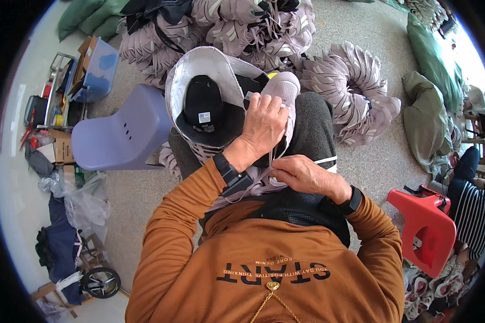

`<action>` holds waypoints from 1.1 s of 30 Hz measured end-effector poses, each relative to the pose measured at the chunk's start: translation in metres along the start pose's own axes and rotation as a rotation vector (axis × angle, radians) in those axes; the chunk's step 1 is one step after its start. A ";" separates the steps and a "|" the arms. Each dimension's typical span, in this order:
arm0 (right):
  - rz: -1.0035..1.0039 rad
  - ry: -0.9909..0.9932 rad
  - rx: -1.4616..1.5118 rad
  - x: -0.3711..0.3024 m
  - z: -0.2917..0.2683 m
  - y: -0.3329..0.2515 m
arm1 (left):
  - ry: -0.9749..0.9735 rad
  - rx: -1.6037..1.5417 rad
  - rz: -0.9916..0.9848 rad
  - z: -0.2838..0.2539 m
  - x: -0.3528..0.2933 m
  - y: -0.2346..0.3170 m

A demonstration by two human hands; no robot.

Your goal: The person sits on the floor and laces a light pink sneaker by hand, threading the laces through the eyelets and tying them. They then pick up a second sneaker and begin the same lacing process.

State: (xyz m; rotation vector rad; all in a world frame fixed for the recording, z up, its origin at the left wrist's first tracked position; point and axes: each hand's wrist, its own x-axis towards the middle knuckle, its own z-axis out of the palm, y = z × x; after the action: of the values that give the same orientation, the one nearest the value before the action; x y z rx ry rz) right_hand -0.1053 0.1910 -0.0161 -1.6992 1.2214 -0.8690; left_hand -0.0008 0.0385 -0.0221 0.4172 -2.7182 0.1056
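A pale pink sneaker [283, 89] lies over my lap, its toe pointing away from me. My left hand [264, 126] is closed on the sneaker's side, near its laces, with the fingers curled over it. Closer to my body, my right hand [302, 173] pinches a pale shoelace [287, 141] that runs down from the sneaker. More pink shoe material and loose laces [253, 185] lie under my wrists, partly hidden. Left of the sneaker stands a round white container [173, 86] with a black lining piece [203, 97] bearing a white label inside.
Heaps of pink shoe uppers [275, 32] and a curved stack of them [345, 70] lie ahead. A purple chair [121, 132] stands left, a red stool [428, 231] right. Green sacks [431, 64] line the right side. Beside the red stool is another person's striped sleeve [471, 215].
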 end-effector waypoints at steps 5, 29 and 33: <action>0.140 0.030 0.129 -0.013 -0.021 0.004 | 0.110 -0.415 -0.185 -0.017 0.003 -0.013; -0.253 1.088 1.517 -0.258 -0.137 0.133 | -0.010 -0.583 -0.362 -0.122 -0.061 -0.038; -0.090 1.253 1.503 -0.332 -0.150 0.176 | -0.200 -1.019 -0.524 -0.052 -0.054 0.016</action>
State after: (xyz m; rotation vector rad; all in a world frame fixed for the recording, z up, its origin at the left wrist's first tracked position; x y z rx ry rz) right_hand -0.3965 0.4450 -0.1365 0.1450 0.6339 -2.2333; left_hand 0.0611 0.0749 0.0049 0.7887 -2.3239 -1.4261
